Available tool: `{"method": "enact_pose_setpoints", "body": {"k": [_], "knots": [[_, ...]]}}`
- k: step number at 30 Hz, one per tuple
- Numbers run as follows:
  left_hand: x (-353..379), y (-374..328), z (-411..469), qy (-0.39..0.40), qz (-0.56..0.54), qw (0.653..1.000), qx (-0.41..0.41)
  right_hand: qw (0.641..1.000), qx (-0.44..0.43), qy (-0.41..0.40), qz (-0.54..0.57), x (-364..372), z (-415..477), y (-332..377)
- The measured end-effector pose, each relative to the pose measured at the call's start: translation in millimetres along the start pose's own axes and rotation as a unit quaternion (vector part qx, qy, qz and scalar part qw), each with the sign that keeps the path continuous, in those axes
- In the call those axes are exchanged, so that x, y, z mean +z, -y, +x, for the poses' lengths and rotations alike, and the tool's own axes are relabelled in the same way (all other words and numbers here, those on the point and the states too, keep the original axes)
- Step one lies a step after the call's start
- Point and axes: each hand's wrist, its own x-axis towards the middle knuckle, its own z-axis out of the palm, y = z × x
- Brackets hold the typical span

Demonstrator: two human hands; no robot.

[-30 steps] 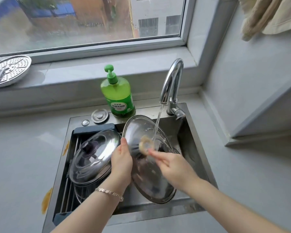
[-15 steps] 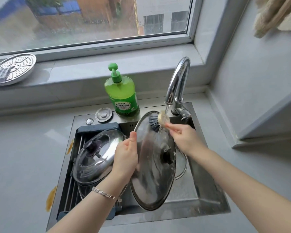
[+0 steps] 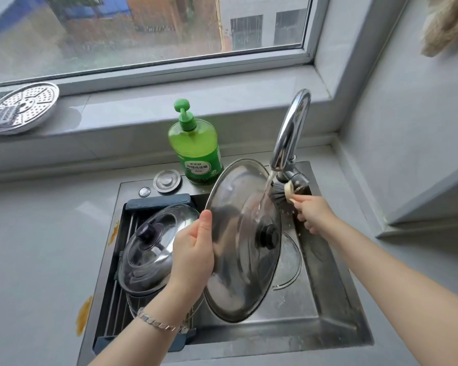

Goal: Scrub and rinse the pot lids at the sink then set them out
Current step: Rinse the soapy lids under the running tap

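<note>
Steel lid (image 3: 238, 260) (tilted) pinched in left grip (image 3: 193, 254).

green pump bottle of dish soap (image 3: 196, 151) upright on the sink deck, against the sill. round metal cap (image 3: 167, 180) and small button (image 3: 144, 191) just left of it. perforated steamer plate (image 3: 21, 107) on the windowsill (image 3: 222, 101), far left. beige cloth (image 3: 447, 25) hanging top right. orange stains (image 3: 83, 315) on the grey counter.
</note>
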Motion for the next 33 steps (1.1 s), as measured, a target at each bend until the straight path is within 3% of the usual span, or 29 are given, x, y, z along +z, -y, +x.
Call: {"method": "enact_pose_setpoints", "body": {"k": [2, 5, 9, 11, 13, 15, 18, 20, 23, 29, 33], "knots": [[0, -3, 6, -0.006, -0.005, 1.000, -0.006, 1.000, -0.012, -0.009, 0.001, 5, -5, 6], [4, -4, 15, -0.038, -0.020, 0.998, -0.051, 0.988, -0.147, 0.011, -0.047, 24, -35, 25], [4, 2, 30, -0.129, -0.052, 0.978, -0.157, 0.959, -0.259, 0.080, -0.082, 48, -97, 5], [0, 6, 38, -0.174, -0.068, 0.957, -0.221, 0.951, -0.276, 0.119, -0.075, 47, -118, -13], [-5, 12, 42, -0.201, -0.083, 0.938, -0.269, 0.960, -0.247, 0.133, -0.007, 37, -122, -29], [-10, 16, 42, -0.211, -0.095, 0.925, -0.300, 0.976, -0.197, 0.060, 0.076, 23, -112, -47], [-16, 19, 36, -0.186, -0.097, 0.930, -0.303, 0.990, -0.061, -0.052, 0.117, 5, -84, -65], [-19, 22, 31, -0.163, -0.103, 0.933, -0.303, 0.987, 0.038, -0.050, 0.150, 1, -68, -68], [-22, 26, 23, -0.115, -0.194, 0.910, -0.348, 0.966, 0.136, -0.021, 0.217, -2, -55, -62], [-10, 30, 5, -0.066, -0.325, 0.845, -0.419, 0.944, 0.073, -0.026, 0.322, -25, -56, -41], [2, 44, -1, -0.049, -0.293, 0.809, -0.508, 0.958, -0.015, -0.053, 0.282, -45, -70, -18]]}}
